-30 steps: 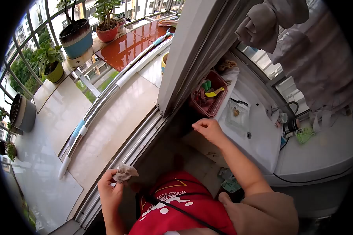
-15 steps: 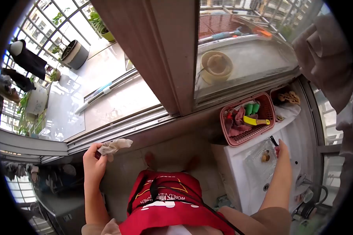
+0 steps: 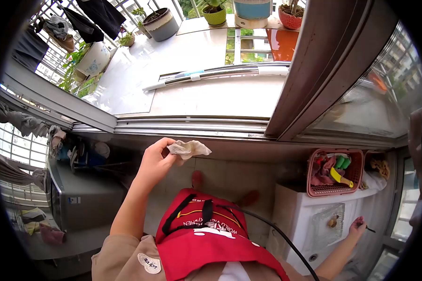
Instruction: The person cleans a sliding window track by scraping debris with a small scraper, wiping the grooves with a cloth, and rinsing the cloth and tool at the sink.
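The rag point(image 3: 188, 149) in the left hand point(image 3: 155, 161) was crumpled, matt cloth — pale and limp. The basket point(image 3: 335, 188) looked like perforated pink plastic, the sink point(image 3: 305, 220) smooth, glossy white, and the window frame point(image 3: 183, 127) dull brushed metal — faintly streaked.

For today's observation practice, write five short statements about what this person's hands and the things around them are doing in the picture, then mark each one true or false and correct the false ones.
1. The left hand holds a crumpled cloth. True.
2. The right hand rests inside the pink basket. False: it is lower down, at the white sink unit, apart from the basket.
3. The pink basket stands on top of the white sink unit. True.
4. The cloth lies flat on the floor. False: it is lifted, pinched in the fingers near the window track.
5. Potted plants stand on the ledge outside. True.
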